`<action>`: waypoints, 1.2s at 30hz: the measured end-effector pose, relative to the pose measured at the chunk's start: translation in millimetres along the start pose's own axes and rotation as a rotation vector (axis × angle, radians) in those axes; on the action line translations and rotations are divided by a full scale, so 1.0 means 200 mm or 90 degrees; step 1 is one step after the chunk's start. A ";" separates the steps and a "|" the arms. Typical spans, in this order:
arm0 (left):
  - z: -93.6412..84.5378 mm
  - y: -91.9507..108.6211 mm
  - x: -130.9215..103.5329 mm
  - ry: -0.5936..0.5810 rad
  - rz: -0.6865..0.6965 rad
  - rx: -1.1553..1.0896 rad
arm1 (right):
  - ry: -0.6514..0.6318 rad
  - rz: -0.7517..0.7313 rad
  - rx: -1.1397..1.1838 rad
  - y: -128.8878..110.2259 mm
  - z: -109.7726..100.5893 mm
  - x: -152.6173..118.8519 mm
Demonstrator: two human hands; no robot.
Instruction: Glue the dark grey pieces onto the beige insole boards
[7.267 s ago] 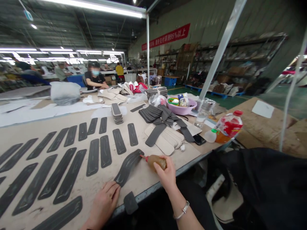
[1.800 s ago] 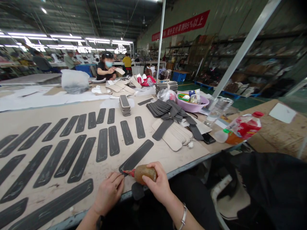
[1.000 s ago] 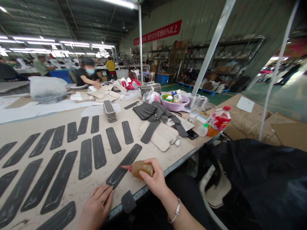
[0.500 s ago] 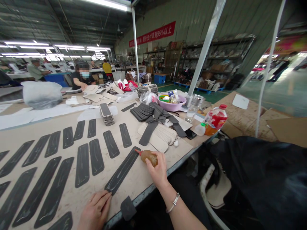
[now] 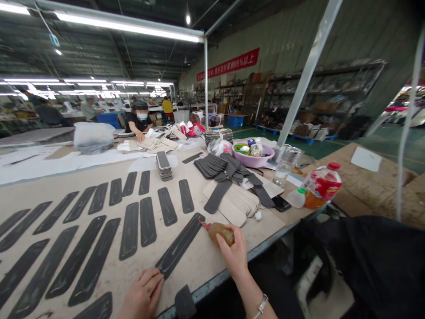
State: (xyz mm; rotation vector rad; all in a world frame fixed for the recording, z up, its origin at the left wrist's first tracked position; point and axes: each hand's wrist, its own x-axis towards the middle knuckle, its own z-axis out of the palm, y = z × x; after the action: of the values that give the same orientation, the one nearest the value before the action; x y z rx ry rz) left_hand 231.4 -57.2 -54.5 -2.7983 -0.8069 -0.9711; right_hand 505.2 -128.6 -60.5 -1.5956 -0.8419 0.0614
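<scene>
My right hand (image 5: 235,252) grips a brown squeeze glue bottle (image 5: 219,234), its red nozzle tipped toward the far end of a long dark grey strip (image 5: 181,244). Glossy lines of glue run along that strip's edges. At its near end, the fingertips of my left hand (image 5: 144,292) are closed together on the strip, holding it against the table. Beside my left hand, a small dark piece (image 5: 185,302) hangs over the table edge. Several more dark strips (image 5: 96,261) with shiny glue lines lie in rows to the left.
Beyond the bottle lie a heap of dark grey strips (image 5: 212,168) and fanned beige pieces (image 5: 232,201). A stacked bundle (image 5: 164,166), a purple basin (image 5: 254,159), a glass jar (image 5: 282,173) and a red-capped jug (image 5: 323,186) stand farther back. A masked person (image 5: 137,119) works across the table.
The camera view has turned left, so everything sits farther right. The bottle's nozzle remains by the strip's far end, and my left hand still holds the near end.
</scene>
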 end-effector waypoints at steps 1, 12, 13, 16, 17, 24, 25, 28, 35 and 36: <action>-0.01 0.00 0.01 -0.019 0.000 -0.003 | -0.015 0.012 0.011 0.00 0.00 0.00; -0.03 0.00 0.05 -0.157 -0.002 0.009 | 0.065 0.110 0.099 0.04 0.00 0.02; -0.02 0.00 0.05 -0.156 0.007 0.012 | 0.073 0.110 0.103 0.04 0.00 0.03; -0.01 -0.01 0.05 -0.151 0.029 0.022 | 0.083 0.109 0.094 0.04 0.01 0.04; -0.01 -0.01 0.05 -0.145 0.034 0.026 | 0.082 0.106 0.085 0.04 0.01 0.04; 0.00 -0.02 0.06 -0.137 0.031 0.010 | 0.008 0.061 0.051 0.00 0.05 0.02; 0.00 -0.02 0.06 -0.147 0.015 0.006 | 0.005 0.061 0.052 -0.01 0.04 0.02; 0.00 0.02 0.05 -0.188 -0.050 0.011 | 0.017 0.074 0.041 -0.01 0.00 0.02; -0.03 0.08 0.05 -0.187 -0.168 0.042 | -0.064 0.226 0.097 0.11 -0.07 0.00; -0.07 0.07 0.06 -0.161 -0.182 0.041 | -0.050 0.211 0.109 0.12 -0.07 0.00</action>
State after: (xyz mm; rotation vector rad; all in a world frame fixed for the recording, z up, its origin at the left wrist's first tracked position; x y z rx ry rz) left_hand 238.9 -67.2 -34.8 -2.8375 -1.2731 -0.6098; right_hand 523.8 -139.8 -78.0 -1.5631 -0.6078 0.4244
